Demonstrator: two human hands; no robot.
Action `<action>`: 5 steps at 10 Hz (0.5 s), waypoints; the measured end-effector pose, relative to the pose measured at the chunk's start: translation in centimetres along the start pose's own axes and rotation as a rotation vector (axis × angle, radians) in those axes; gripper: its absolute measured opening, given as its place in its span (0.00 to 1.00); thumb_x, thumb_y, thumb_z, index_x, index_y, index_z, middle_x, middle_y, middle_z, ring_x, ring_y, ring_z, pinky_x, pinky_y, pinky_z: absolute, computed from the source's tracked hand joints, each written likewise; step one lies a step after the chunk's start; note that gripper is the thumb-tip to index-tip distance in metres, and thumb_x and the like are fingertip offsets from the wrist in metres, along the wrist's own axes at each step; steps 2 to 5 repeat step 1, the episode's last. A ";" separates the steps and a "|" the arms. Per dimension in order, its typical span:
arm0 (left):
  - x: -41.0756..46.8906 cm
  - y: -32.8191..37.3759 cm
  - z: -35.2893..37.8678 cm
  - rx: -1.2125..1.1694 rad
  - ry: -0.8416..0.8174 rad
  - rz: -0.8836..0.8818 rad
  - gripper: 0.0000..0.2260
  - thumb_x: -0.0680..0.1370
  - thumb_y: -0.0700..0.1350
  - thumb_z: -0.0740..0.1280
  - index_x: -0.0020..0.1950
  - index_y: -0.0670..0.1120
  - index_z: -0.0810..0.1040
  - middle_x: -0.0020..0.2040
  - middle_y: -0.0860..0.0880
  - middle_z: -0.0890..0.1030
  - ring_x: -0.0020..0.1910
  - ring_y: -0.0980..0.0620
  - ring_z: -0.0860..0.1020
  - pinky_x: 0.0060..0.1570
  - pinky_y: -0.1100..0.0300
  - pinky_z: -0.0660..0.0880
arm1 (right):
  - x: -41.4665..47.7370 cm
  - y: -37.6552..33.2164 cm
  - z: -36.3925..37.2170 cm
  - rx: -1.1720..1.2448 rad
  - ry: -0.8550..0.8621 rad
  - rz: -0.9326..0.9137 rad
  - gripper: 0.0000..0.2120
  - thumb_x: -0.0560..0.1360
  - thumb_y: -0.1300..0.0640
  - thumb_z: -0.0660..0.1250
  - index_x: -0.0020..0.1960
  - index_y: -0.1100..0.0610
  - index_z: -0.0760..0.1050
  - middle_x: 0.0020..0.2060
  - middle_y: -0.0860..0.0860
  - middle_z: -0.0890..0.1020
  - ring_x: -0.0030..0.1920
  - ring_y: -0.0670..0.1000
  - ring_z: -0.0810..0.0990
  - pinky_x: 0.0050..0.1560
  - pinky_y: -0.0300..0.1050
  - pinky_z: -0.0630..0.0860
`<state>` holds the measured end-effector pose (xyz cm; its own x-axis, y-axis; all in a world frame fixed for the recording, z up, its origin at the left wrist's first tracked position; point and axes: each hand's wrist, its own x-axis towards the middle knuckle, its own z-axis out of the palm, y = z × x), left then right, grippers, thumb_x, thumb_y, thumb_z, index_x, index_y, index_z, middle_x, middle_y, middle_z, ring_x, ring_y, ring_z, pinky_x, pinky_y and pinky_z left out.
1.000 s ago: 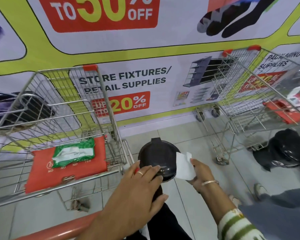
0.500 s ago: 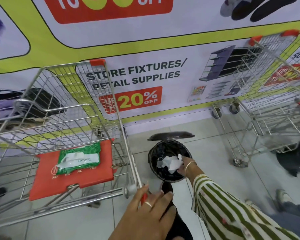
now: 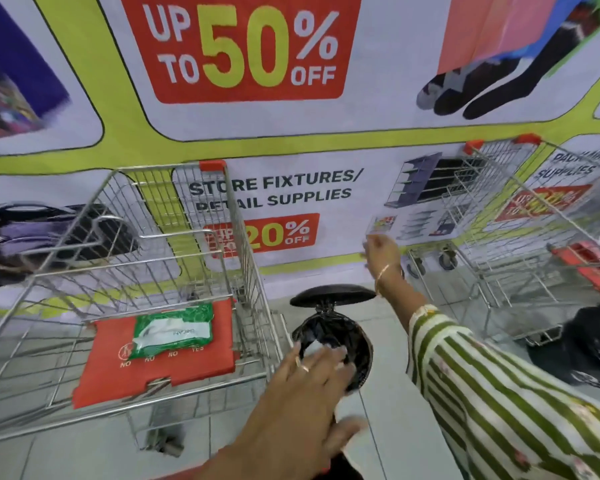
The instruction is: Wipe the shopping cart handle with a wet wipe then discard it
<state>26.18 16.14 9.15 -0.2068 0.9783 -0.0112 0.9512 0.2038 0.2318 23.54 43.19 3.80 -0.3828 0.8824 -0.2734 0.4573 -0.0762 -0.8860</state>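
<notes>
A black round bin [image 3: 355,344] stands on the floor beside the steel shopping cart [image 3: 250,271], its lid [image 3: 333,295] tipped up. A white wet wipe [image 3: 314,348] lies inside the bin, partly hidden behind my left hand [image 3: 305,393]. That hand hovers open, fingers spread, in front of the bin. My right hand [image 3: 381,252] is raised above the lid, empty, fingers loosely apart, in a green-and-white striped sleeve. A green pack of wipes [image 3: 172,329] rests on the cart's red seat flap [image 3: 153,362]. The cart's handle is out of view.
A second steel cart [image 3: 520,237] stands at the right by the banner wall. A black bag [image 3: 589,348] lies on the tiled floor below it. The wall behind is covered by a sale banner.
My right hand let go of the wipe in the bin and rose above the lid. My left hand lifted and spread open. The view tilted upward.
</notes>
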 end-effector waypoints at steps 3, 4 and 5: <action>1.2 -1.0 -4.2 0.005 0.149 -0.106 0.26 0.78 0.63 0.45 0.69 0.53 0.67 0.72 0.57 0.60 0.70 0.58 0.63 0.71 0.57 0.49 | -1.9 -6.6 -0.4 0.000 0.064 -0.314 0.15 0.76 0.61 0.59 0.61 0.62 0.73 0.49 0.60 0.79 0.49 0.59 0.78 0.48 0.51 0.73; 1.2 -1.0 -4.2 0.005 0.149 -0.106 0.26 0.78 0.63 0.45 0.69 0.53 0.67 0.72 0.57 0.60 0.70 0.58 0.63 0.71 0.57 0.49 | -1.9 -6.6 -0.4 0.000 0.064 -0.314 0.15 0.76 0.61 0.59 0.61 0.62 0.73 0.49 0.60 0.79 0.49 0.59 0.78 0.48 0.51 0.73; 1.2 -1.0 -4.2 0.005 0.149 -0.106 0.26 0.78 0.63 0.45 0.69 0.53 0.67 0.72 0.57 0.60 0.70 0.58 0.63 0.71 0.57 0.49 | -1.9 -6.6 -0.4 0.000 0.064 -0.314 0.15 0.76 0.61 0.59 0.61 0.62 0.73 0.49 0.60 0.79 0.49 0.59 0.78 0.48 0.51 0.73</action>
